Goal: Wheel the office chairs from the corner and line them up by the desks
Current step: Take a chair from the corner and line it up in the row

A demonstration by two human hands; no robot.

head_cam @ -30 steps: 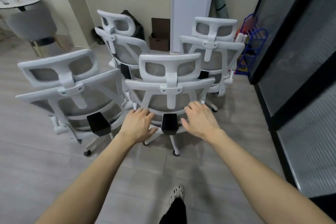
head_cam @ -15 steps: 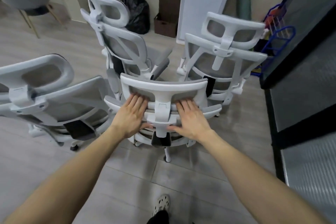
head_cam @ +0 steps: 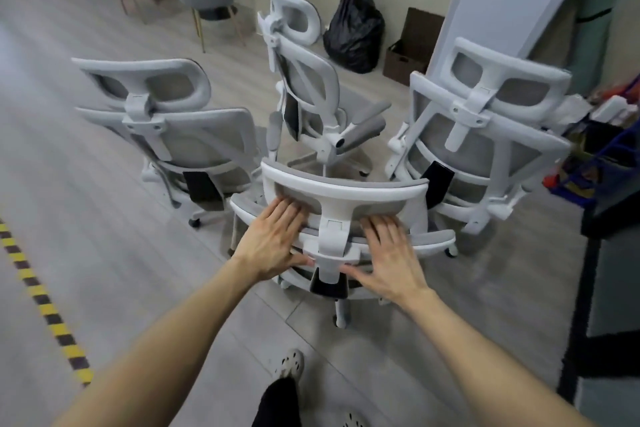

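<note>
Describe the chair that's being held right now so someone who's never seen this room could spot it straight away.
Start at the tall white panel leaning against the far wall; four white mesh office chairs cluster in front of it. The held chair is the nearest one, in the middle of the front. Unlike its neighbours, it has the left hand and right hand on its back.
</note>
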